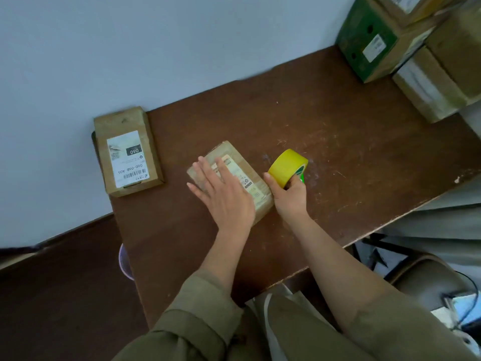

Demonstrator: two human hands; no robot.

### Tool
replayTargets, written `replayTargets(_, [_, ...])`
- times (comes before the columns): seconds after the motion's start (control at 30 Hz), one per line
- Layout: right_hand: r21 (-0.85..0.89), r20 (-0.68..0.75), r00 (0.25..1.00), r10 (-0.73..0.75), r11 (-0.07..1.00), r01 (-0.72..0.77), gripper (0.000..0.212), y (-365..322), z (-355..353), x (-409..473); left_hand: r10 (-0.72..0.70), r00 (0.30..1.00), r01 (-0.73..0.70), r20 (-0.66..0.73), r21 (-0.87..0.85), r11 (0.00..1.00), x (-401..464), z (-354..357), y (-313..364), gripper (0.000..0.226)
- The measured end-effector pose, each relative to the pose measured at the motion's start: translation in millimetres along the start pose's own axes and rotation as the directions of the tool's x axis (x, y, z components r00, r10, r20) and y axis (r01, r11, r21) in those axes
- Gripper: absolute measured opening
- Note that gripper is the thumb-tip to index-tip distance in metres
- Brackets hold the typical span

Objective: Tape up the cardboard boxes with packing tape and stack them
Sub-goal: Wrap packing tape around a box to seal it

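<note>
Small cardboard box (234,162) mid-counter (338,142), looks light and stiff. Left hand (221,196) flat on top, pinning it. Right hand (290,194) grips tape roll (287,166) at the box's right edge.

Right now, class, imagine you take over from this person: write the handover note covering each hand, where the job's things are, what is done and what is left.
Left hand: flat, pressing down on the small box at mid-table.
Right hand: grips the yellow tape roll at that box's right edge.
Labelled box lies at the table's left edge; more boxes are piled at the far right.
Done: no yellow tape shows on the small box.
Left: tape it, tape the labelled box if needed, stack both.
</note>
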State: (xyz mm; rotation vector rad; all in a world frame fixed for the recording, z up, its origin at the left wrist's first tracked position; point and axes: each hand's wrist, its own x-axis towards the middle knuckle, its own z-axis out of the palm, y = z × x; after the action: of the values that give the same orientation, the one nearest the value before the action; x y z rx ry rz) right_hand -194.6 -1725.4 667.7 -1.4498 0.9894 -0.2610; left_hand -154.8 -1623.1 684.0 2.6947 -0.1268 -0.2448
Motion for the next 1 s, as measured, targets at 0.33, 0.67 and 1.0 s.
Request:
replayTargets(0.33, [0.001, 0.005, 1.0, -0.021, 1.0, 0.021, 0.028, 9.0, -2.0, 3.5, -0.185, 0.982, 0.18, 0.046, 0.086, 0.98, 11.0, 19.6, 33.0, 0.075])
replayTargets(0.67, [0.168, 0.089, 0.982, 0.166, 0.969, -0.18, 0.012, 4.0, -7.3, 3.6, -0.287, 0.957, 0.281, -0.046, -0.098, 0.955, 19.5, 16.4, 38.5, 0.076])
replayTargets(1.0, [0.22, 0.471, 0.878, 0.085, 0.953, -0.21, 0.035, -47.7, -18.5, 1.3, -0.298, 0.947, 0.194, -0.122, -0.523, 0.83, 22.1, -18.0, 5.1, 0.063])
